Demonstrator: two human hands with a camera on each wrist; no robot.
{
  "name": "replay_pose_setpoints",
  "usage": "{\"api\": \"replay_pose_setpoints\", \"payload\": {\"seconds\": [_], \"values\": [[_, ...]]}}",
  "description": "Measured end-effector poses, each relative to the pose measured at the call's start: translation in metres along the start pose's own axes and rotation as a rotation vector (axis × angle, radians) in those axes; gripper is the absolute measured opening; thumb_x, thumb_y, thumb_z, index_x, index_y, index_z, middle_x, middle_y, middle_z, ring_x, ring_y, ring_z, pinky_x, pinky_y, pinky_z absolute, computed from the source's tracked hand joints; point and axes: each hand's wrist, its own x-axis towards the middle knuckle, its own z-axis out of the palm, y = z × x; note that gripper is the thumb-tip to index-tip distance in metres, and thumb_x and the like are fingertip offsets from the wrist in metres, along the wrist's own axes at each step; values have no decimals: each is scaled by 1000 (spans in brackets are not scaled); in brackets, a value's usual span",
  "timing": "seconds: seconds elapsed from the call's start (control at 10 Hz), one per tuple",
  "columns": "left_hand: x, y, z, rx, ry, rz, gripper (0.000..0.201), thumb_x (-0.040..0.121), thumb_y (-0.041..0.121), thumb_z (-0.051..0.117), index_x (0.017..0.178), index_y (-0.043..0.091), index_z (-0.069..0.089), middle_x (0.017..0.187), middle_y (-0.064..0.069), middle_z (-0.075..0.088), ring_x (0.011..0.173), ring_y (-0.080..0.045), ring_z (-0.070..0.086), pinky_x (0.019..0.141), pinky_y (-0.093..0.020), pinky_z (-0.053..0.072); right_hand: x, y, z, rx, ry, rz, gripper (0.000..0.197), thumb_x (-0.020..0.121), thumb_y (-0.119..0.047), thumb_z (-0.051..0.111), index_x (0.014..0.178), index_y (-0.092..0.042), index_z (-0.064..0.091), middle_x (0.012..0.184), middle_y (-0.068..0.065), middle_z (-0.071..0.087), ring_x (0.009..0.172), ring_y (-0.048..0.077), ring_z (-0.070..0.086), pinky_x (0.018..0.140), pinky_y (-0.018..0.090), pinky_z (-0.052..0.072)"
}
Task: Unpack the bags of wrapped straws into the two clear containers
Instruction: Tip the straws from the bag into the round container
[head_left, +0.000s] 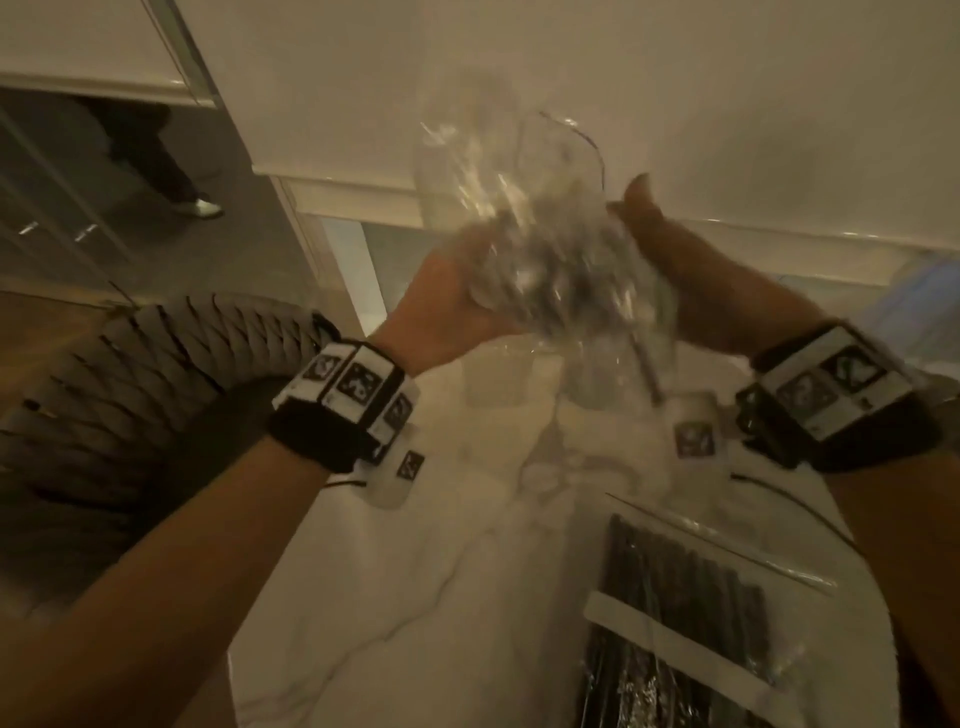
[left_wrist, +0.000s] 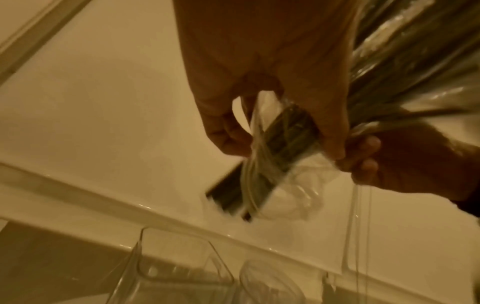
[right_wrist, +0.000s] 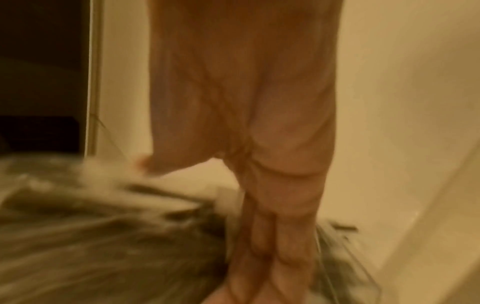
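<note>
Both my hands hold a clear plastic bag of dark wrapped straws up above the white marble table. My left hand grips its left side; in the left wrist view the fingers pinch the bag's plastic. My right hand grips the right side. One straw pokes down out of the bag. Below stand two clear containers, a rectangular one and another beside it. A second bag of straws lies on the table near me.
A grey woven seat stands left of the table. A white ledge and wall run behind it. Another person's leg and shoe show at the far left on the floor.
</note>
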Motion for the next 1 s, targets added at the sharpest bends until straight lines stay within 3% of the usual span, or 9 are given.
{"api": "replay_pose_setpoints", "payload": {"seconds": [0.1,0.2,0.3,0.4,0.5,0.6,0.8,0.9,1.0], "values": [[23,13,-23,-159,-100,-143,39,75,17,76,111,11,61,98,14,64,82,16,60,74,-6,49,12,-34,-23,-574,-45,38,85,67,-64,28,129,-9,48,72,-12,65,57,-17,56,59,0,42],[39,3,-41,-158,-158,-244,21,79,15,72,93,28,64,82,21,68,73,9,65,70,-21,54,43,-37,-40,-850,-54,-56,84,52,-75,65,126,-36,53,102,-4,59,83,6,54,77,29,43],[50,-4,-51,-175,-160,-292,21,86,11,62,81,31,61,73,20,68,67,6,65,69,-20,54,76,-19,-39,-973,95,-143,81,57,-49,83,125,-28,45,121,7,38,94,19,47,87,30,44],[57,-14,-56,-222,-184,-311,28,87,1,56,78,28,54,59,27,66,60,11,63,59,-11,54,101,2,-33,-796,72,-240,87,55,-37,87,115,-15,28,123,10,36,100,20,49,84,33,50],[59,-22,-54,-254,-190,-327,28,88,1,53,77,27,53,55,30,64,57,12,62,65,-17,54,114,19,-31,-615,93,-276,109,51,-37,88,128,-21,14,134,8,31,115,22,52,81,28,55],[63,-27,-46,-258,-210,-333,24,90,4,52,80,26,56,60,25,67,61,7,65,68,-22,53,120,29,-31,-545,80,-229,113,55,-29,89,142,-23,18,128,-2,50,110,12,58,84,26,56],[82,-26,-18,-370,-198,-317,18,84,6,64,98,16,59,78,12,73,74,-8,70,67,-26,58,115,36,-56,-625,202,-166,88,52,-58,82,128,-29,47,120,-12,63,109,9,60,95,39,52],[94,-26,5,-479,-154,-309,37,83,10,68,116,11,52,96,1,71,85,-15,71,74,-34,59,104,38,-70,-562,271,-162,77,59,-48,81,127,-28,52,111,-16,64,99,3,62,82,23,54],[102,-24,27,-555,-200,-327,48,83,13,68,120,30,44,114,-11,65,96,-24,69,76,-34,58,95,46,-82,-533,335,-144,72,62,-49,80,125,-26,54,101,-21,63,82,-7,59,55,2,44]]}}
